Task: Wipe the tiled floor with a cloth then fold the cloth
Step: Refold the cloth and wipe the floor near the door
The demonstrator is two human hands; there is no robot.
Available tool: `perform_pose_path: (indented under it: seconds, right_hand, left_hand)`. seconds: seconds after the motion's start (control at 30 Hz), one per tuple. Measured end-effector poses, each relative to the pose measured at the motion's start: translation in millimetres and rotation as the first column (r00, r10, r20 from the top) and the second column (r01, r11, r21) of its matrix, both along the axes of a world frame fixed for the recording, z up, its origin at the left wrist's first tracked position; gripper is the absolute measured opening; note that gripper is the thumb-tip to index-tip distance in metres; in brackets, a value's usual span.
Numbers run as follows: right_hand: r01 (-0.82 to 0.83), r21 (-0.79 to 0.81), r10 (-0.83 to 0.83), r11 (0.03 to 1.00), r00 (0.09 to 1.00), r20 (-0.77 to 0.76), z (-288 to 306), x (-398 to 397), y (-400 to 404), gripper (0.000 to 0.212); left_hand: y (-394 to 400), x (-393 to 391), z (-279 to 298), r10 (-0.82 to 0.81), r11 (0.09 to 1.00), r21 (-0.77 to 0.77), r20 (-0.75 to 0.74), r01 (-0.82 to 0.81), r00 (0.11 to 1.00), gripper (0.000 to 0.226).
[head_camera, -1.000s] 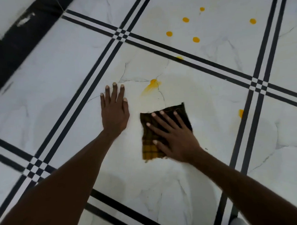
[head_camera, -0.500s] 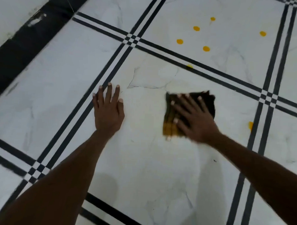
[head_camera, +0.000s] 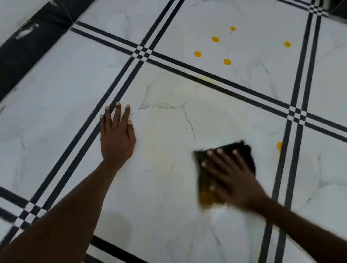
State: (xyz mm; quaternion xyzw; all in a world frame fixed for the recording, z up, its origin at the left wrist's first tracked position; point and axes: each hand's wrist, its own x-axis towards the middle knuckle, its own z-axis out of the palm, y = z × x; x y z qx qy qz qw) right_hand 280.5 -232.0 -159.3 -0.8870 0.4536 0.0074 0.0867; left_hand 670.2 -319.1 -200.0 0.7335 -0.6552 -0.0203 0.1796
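The right hand (head_camera: 236,178) lay flat on a dark plaid cloth with a yellow-stained near edge (head_camera: 207,195), fingers straight and spread, pressing it down onto the white marble-patterned tiled floor with black double-line borders (head_camera: 166,190). The grip was therefore open, with nothing curled round the fabric. The cloth sat on the near-right part of the central tile, just left of the black border lines running near to far; both cloth and hand were blurred. The left hand (head_camera: 117,139) rested palm-down on the same tile, well apart to the left, its fingers straight and close together, fingertips reaching the tile's left border lines; it held nothing. A small orange spot (head_camera: 279,146) showed just right of the cloth beside the border. Five round orange drops (head_camera: 227,61) lay on the far tile, beyond the crossing lines. A faint yellowish smear (head_camera: 207,79) marked the far border of the central tile. A black skirting band (head_camera: 24,53) ran along the far left.
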Motion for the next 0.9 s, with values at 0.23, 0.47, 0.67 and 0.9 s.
perform_pose_path:
  seconds: [0.23,0.47,0.67,0.9]
  right_hand:
    - [0.572,-0.061,-0.569,0.818,0.820,0.059,-10.6,45.3,-142.5,0.069]
    - [0.073,-0.020,-0.073,0.997,0.997,0.003,-3.1,17.6,-5.3,0.067]
    - [0.775,-0.054,-0.773,0.630,0.632,0.053,2.2,-99.7,-109.0,0.068]
    - [0.072,-0.056,-0.074,0.996,0.997,-0.026,-5.9,-18.2,-78.9,0.065]
  left_hand:
    - [-2.6,1.1,-3.3,-0.020,1.000,0.005,0.026,0.020,0.999,0.054]
    - [-7.4,-42.6,7.9,-0.129,0.992,-0.001,-0.014,0.129,0.992,0.056]
    - [-46.8,-44.7,12.3,-0.145,0.989,-0.036,-0.043,0.143,0.989,0.058]
    - [-64.5,-31.9,-1.3,-0.108,0.994,0.009,0.001,0.108,0.994,0.058]
